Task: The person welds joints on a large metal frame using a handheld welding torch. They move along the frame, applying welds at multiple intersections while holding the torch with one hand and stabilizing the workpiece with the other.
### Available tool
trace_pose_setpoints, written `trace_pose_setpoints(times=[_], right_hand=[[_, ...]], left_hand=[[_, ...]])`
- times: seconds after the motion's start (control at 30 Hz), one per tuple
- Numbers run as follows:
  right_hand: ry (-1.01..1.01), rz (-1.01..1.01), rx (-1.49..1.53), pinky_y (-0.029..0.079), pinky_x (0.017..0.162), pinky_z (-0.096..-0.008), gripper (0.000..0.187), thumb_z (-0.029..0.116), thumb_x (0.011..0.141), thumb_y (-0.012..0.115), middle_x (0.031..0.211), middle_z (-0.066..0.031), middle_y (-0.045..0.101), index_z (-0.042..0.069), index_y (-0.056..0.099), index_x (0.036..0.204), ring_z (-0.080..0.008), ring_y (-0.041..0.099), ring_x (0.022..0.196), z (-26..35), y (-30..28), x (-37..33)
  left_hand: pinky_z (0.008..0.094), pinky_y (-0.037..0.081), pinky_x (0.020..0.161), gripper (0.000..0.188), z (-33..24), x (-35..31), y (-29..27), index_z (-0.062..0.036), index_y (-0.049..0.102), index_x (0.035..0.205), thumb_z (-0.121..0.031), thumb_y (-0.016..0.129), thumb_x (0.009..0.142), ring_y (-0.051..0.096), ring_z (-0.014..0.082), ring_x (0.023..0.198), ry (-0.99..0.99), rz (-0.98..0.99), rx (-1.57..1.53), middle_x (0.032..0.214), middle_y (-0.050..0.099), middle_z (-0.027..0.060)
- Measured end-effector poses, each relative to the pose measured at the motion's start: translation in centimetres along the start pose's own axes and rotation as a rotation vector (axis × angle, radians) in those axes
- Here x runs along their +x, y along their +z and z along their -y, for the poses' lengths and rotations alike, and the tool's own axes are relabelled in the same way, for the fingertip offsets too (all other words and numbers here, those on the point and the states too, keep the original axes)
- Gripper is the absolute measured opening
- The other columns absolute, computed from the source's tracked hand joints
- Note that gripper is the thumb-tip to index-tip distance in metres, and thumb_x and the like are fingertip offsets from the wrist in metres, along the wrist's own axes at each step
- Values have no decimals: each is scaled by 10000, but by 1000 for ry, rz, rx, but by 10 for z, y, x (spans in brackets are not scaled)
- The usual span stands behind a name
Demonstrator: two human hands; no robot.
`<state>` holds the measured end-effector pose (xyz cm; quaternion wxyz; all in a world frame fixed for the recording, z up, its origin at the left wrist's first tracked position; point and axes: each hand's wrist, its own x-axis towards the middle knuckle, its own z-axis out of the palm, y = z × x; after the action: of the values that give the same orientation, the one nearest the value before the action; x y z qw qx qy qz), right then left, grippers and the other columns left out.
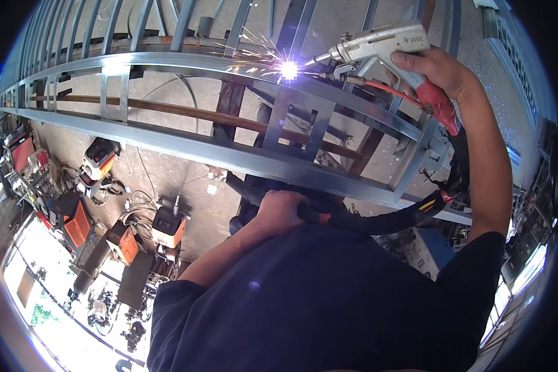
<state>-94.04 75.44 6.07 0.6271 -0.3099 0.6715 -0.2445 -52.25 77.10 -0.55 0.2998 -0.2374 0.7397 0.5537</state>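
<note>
Right arm: forearm raised and bent around the frame's right end; right hand (437, 71) has its grip wrapped around the welding torch (381, 42).
Torch: nozzle pointing left, at the bright arc (288, 70) on the upper rail (186, 61).
Left arm: bent before the torso; left hand (279, 211) by the black cable (384, 221), fingers hidden, grip unclear.
Edges: lower rail (223, 155) just beyond left hand.
Room: open gaps between rails; floor (195, 186) showing.

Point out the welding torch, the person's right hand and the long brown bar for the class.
Welding torch (379, 42): head view, on its pale metal body.
Right hand (439, 71): head view, on the back of the hand.
Long brown bar (173, 110): head view, on its bare length between the grey rails.
</note>
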Motion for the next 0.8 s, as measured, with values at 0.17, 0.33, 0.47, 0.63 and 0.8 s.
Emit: trace_pose_setpoints(times=[0.17, 0.33, 0.47, 0.63, 0.8], right_hand=[[-28, 26, 2, 551, 563, -264, 482, 454, 926, 730, 853, -86, 704, 20, 695, 1131, -140, 676, 658, -2, -2, 1], [-19, 7, -7, 551, 549, -265, 485, 452, 926, 730, 854, -95, 706, 16, 695, 1136, -145, 680, 658, 1, -1, -3], [-20, 4, -18, 550, 544, -268, 500, 457, 923, 732, 857, -101, 708, 10, 692, 1144, -151, 678, 648, 0, -1, -5], [36, -69, 6, 549, 539, -281, 501, 434, 932, 728, 883, -116, 722, -16, 678, 1149, -158, 670, 623, -7, -7, -17], [-9, -130, 39, 552, 541, -290, 474, 403, 955, 705, 869, -126, 727, -33, 669, 1138, -156, 669, 617, -27, -31, -50]], left_hand=[[443, 519, 839, 289, 4, 3, 5, -136, 759, 924, -338, 729, 720, 708, 308, 907, 29, -44, 1, 880, 735, 99], [438, 518, 837, 305, 1, 4, 3, -134, 756, 920, -360, 742, 717, 707, 304, 915, 12, -51, -7, 876, 732, 95], [429, 523, 854, 312, -4, 5, -1, -144, 765, 954, -338, 735, 712, 709, 301, 926, -3, -22, -16, 895, 739, 100], [431, 521, 872, 335, -1, 8, 2, -155, 772, 979, -350, 737, 709, 709, 305, 939, 2, -16, 16, 916, 744, 105], [442, 509, 893, 349, -3, 12, 6, -168, 771, 985, -387, 750, 714, 706, 306, 961, -7, -19, 16, 930, 742, 109]])
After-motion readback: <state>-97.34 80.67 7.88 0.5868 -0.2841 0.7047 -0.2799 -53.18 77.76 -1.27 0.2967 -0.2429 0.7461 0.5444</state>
